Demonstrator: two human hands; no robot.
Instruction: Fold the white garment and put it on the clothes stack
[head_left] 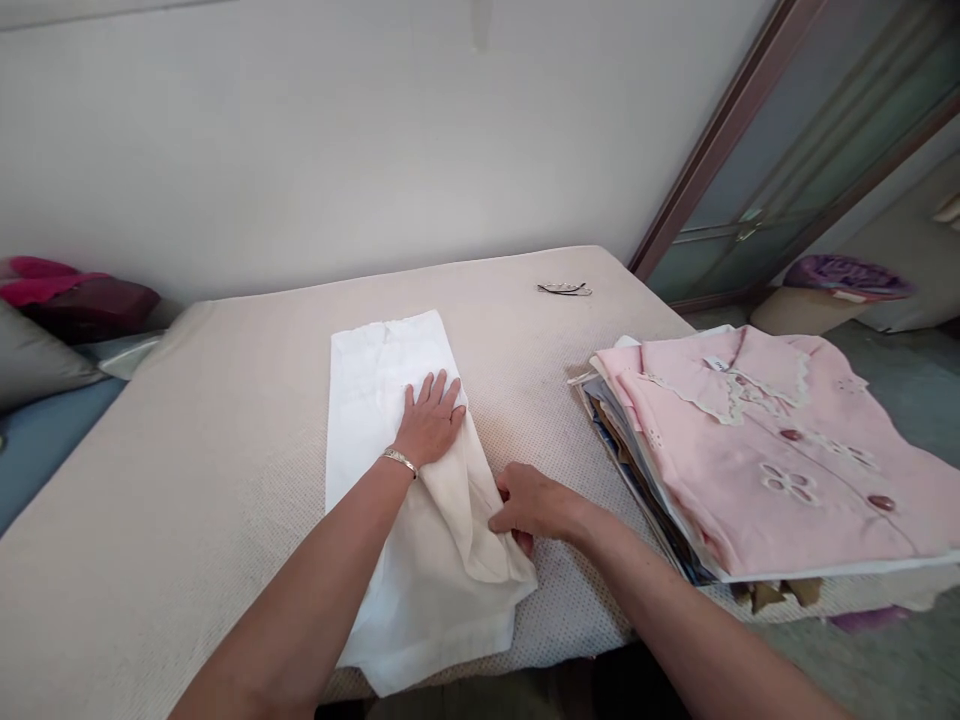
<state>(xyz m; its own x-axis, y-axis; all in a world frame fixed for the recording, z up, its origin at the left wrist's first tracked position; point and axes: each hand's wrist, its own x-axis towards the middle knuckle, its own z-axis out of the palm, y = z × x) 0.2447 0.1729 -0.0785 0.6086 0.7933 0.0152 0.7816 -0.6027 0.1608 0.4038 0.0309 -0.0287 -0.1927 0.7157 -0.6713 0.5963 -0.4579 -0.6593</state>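
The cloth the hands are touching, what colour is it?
The cloth is white, looking creamier near the right hand; the head view shows it.

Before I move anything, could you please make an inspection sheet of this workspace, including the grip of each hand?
Surface: patterned beige cover, lightly textured.
Job's things: white cloth, laid lengthwise, with a creased, cream-looking fold on its right side.
Clutter: glasses near the far edge; pile of folded clothes at right, pink garment on top.
Grip, left hand: palm down on the cloth, fingers spread.
Grip, right hand: at the cloth's right edge, apparently pinching it; fingertips partly hidden.
Cables: nothing seen.
Surroundings: pale wall behind; glazed panel at right; grey cushion at left.
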